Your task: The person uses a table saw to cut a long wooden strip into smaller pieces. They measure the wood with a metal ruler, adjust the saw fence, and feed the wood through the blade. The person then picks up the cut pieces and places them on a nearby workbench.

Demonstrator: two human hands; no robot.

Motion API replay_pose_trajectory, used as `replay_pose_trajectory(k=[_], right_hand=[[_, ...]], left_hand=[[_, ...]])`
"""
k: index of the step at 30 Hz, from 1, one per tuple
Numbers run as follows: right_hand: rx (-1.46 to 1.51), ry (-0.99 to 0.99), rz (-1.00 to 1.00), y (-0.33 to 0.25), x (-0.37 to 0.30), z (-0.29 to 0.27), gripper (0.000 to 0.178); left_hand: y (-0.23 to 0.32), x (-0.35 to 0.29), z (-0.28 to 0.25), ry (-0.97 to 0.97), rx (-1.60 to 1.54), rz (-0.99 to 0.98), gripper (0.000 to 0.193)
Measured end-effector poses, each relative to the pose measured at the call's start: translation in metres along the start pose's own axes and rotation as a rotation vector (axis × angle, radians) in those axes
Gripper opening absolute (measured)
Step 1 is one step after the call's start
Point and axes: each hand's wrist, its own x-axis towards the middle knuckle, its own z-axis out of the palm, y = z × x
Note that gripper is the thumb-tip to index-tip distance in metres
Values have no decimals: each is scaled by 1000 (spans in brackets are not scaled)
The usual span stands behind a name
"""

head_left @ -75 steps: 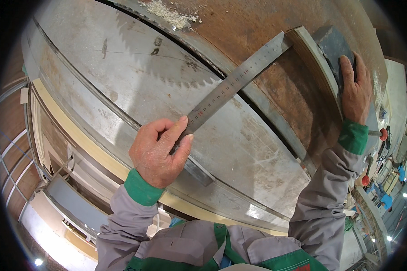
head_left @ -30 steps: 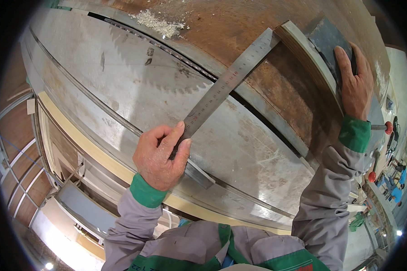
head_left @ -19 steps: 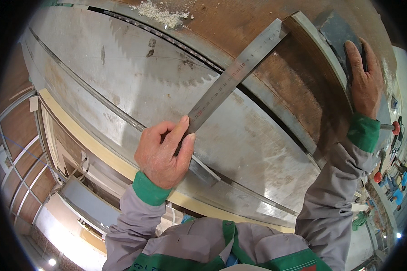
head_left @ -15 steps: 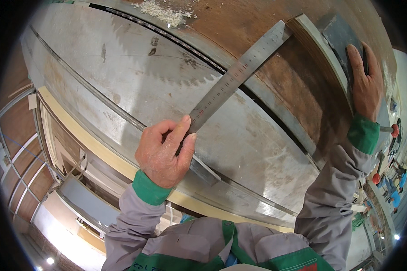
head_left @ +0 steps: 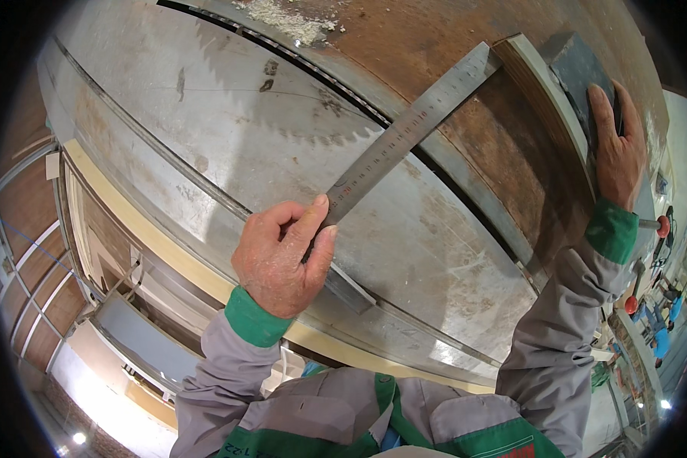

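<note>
My left hand (head_left: pixel 282 256) is closed on the near end of a steel ruler (head_left: pixel 404 141), pinching it between thumb and fingers. The ruler lies slantwise across a grey metal saw table (head_left: pixel 229 130), over a dark slot (head_left: pixel 466 193). Its far end meets a wooden strip (head_left: pixel 546 95) that stands along a dark grey metal block (head_left: pixel 580 72). My right hand (head_left: pixel 618 149) rests on that block, two fingers stretched forward and apart; its other fingers are mostly hidden.
A pile of pale wood shavings (head_left: pixel 290 21) lies on the rusty brown surface at the top. Red-knobbed levers (head_left: pixel 662 225) stick out beyond my right wrist. A pale wooden edge (head_left: pixel 160 229) runs along the near side. People in blue (head_left: pixel 659 336) appear far off at right.
The view has shifted slightly. Both hands, the ruler and the wooden strip keep the same places relative to one another.
</note>
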Motion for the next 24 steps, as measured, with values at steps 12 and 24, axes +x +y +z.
replay_pose_trajectory(k=[12,24], right_hand=[[26,-8,21,2,-2,0,83],[64,-36,48,1,-2,-1,83]], left_hand=[[1,0,0,-6,1,-11,40],[2,-1,0,-9,-4,-21,41]])
